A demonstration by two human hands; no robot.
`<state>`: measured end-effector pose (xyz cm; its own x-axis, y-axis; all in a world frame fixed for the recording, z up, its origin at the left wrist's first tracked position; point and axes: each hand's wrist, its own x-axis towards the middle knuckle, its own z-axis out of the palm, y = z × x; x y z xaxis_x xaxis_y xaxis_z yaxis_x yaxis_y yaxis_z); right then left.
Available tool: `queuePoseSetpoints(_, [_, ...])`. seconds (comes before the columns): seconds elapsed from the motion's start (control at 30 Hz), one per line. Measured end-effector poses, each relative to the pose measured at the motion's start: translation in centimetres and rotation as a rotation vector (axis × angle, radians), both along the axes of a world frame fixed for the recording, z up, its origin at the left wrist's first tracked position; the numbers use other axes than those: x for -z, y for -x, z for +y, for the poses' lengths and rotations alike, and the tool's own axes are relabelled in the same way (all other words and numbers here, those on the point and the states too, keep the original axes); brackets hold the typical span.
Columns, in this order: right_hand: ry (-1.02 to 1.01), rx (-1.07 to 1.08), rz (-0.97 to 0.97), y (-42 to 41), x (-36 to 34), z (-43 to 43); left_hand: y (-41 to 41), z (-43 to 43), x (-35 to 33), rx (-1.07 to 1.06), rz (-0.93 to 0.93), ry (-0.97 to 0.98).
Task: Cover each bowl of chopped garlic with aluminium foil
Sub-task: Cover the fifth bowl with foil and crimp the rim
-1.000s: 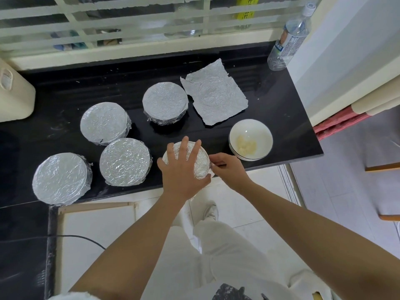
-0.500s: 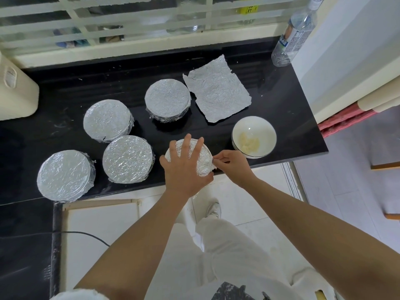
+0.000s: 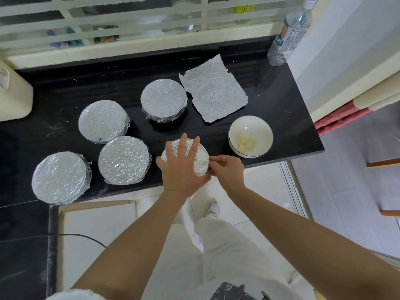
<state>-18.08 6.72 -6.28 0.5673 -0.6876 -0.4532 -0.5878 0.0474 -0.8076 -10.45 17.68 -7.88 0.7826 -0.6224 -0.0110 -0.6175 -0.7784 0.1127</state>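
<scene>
Near the front edge of the black counter (image 3: 281, 100) stands a foil-covered bowl (image 3: 201, 159). My left hand (image 3: 181, 167) lies flat on its top, fingers spread. My right hand (image 3: 227, 169) pinches the foil at the bowl's right side. Right of it an uncovered white bowl (image 3: 251, 135) holds chopped garlic. A loose crumpled foil sheet (image 3: 213, 88) lies flat behind. Several bowls wrapped in foil stand to the left: (image 3: 163, 99), (image 3: 102, 121), (image 3: 124, 160), (image 3: 59, 177).
A plastic water bottle (image 3: 290, 33) stands at the counter's back right corner by a white wall. A cream container (image 3: 13, 94) sits at the far left. A barred window runs along the back. The counter's front edge drops to a tiled floor.
My right hand has moved a little along the bowl's right rim, pressing the foil down. My left hand stays on top. The view shifted slightly.
</scene>
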Motion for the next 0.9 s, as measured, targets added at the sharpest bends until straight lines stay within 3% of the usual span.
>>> queuePoseSetpoints(0.17, [-0.068, -0.022, -0.045, 0.4, -0.8, 1.0, 0.1, -0.2, 0.0, -0.026, 0.013, 0.025])
queuePoseSetpoints(0.3, [0.009, 0.003, -0.022, -0.4, -0.6, 1.0, 0.3, -0.5, 0.0, -0.097, 0.041, 0.028])
queuePoseSetpoints(0.63, [0.198, -0.250, 0.056, -4.1, -1.2, -2.3, 1.1, -1.0, -2.1, -0.315, 0.332, 0.012])
queuePoseSetpoints(0.8, [0.141, -0.286, 0.039, -4.4, -1.0, -3.1, 0.5, -0.2, -0.9, -0.077, 0.073, 0.018])
queuePoseSetpoints(0.9, [0.103, -0.296, 0.010, -4.0, -0.9, -3.3, -0.1, -0.3, -0.1, 0.054, 0.070, -0.064])
